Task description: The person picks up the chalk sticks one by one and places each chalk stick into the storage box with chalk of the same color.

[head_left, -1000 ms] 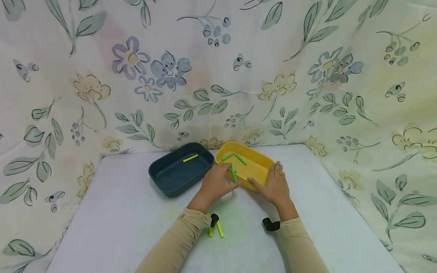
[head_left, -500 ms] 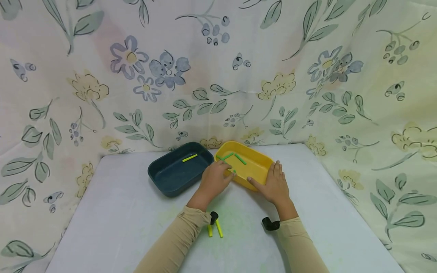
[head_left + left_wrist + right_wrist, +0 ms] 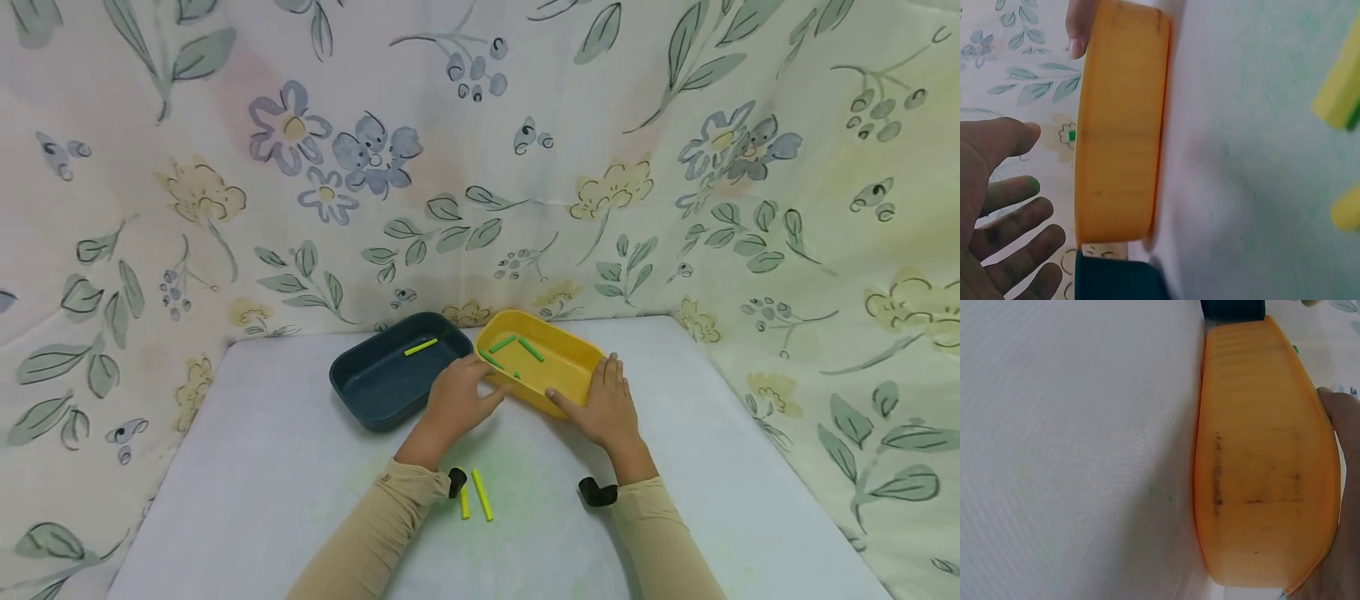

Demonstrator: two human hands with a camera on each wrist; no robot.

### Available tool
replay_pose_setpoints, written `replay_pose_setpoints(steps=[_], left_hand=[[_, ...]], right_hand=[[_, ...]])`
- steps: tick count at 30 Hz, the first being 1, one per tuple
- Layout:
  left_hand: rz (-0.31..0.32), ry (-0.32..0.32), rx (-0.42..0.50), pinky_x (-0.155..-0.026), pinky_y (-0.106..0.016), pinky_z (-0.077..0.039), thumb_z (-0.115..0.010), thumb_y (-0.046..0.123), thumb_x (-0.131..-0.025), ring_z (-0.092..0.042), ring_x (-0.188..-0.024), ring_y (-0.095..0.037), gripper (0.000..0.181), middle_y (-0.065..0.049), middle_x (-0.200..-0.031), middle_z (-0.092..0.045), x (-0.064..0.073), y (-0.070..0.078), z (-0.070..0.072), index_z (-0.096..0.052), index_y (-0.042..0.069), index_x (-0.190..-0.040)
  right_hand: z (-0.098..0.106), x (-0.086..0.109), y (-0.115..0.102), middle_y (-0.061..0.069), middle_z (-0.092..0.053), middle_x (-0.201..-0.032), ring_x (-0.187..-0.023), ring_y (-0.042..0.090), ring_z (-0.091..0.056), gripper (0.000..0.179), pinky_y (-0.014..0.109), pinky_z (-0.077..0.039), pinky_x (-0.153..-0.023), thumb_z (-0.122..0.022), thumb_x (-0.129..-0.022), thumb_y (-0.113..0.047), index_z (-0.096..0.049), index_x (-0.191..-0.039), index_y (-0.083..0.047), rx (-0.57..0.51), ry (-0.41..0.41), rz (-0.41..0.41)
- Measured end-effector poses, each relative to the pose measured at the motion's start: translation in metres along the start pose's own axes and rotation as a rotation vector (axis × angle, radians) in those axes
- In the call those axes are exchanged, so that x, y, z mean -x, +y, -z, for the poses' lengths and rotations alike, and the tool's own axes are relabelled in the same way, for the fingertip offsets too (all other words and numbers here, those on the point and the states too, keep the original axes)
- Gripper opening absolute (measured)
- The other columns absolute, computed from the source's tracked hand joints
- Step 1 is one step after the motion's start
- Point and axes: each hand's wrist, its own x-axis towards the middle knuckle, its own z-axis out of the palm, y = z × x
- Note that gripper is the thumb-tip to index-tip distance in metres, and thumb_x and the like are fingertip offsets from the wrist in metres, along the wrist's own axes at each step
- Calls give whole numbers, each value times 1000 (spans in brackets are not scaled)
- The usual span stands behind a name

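Observation:
My left hand (image 3: 459, 398) hovers by the near left rim of the yellow tray (image 3: 562, 367), fingers spread and holding nothing. In the left wrist view, the left hand's fingers (image 3: 1029, 215) stand apart from the tray wall. Several green chalk sticks lie in the tray, one (image 3: 491, 360) beside the left fingertips and another (image 3: 531, 349) farther in. Of one green piece (image 3: 516, 375) only a small end shows. My right hand (image 3: 609, 408) rests on the tray's near right corner, thumb over the near rim, straight fingers along the right rim.
A dark teal tray (image 3: 360, 404) touches the yellow one on the left and holds a yellow chalk stick (image 3: 421, 347). Two yellow chalk sticks lie on the white table, one (image 3: 482, 495) beside the left sleeve (image 3: 390, 512). Floral cloth (image 3: 480, 167) hangs behind.
My left hand lowered a green chalk stick into the yellow tray, let it go at the left side, and drew back slightly left. The right hand stayed on the tray.

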Motion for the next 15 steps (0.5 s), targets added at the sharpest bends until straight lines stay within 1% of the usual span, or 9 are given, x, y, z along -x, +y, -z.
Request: replay_pose_setpoints(steps=[4, 6, 10, 15], left_hand=[[30, -4, 5, -81, -42, -58, -80, 39, -96, -68, -96, -22, 39, -5, -109, -73, 5, -6, 8, -80, 10, -121], [47, -1, 4, -81, -41, -58, -80, 41, -96, -67, -95, -21, 39, -3, -107, -72, 8, -9, 13, -80, 10, -120], [74, 31, -4, -85, -41, -59, -80, 41, -95, -67, -98, -21, 36, -2, -107, -71, 15, -15, 21, -81, 11, -115], [107, 48, -27, -91, -43, -59, -80, 43, -95, -68, -104, -22, 39, -5, -114, -73, 23, -25, 28, -80, 11, -117]], right_hand=[[0, 0, 1, 34, 4, -174, -164, 51, -1, 136, 64, -12, -132, -48, -89, -90, -2, -164, 14, 4, 3, 1], [1, 0, 1, 34, 5, -174, -164, 51, -1, 136, 64, -12, -132, -47, -89, -90, -2, -164, 14, 3, -1, 2], [1, 0, 0, 33, 6, -174, -164, 50, 0, 137, 65, -10, -132, -47, -89, -91, -1, -164, 14, -6, -14, 2], [0, 0, 0, 33, 8, -174, -164, 51, 1, 137, 65, -10, -132, -46, -89, -91, 1, -164, 13, -6, -21, -1]])
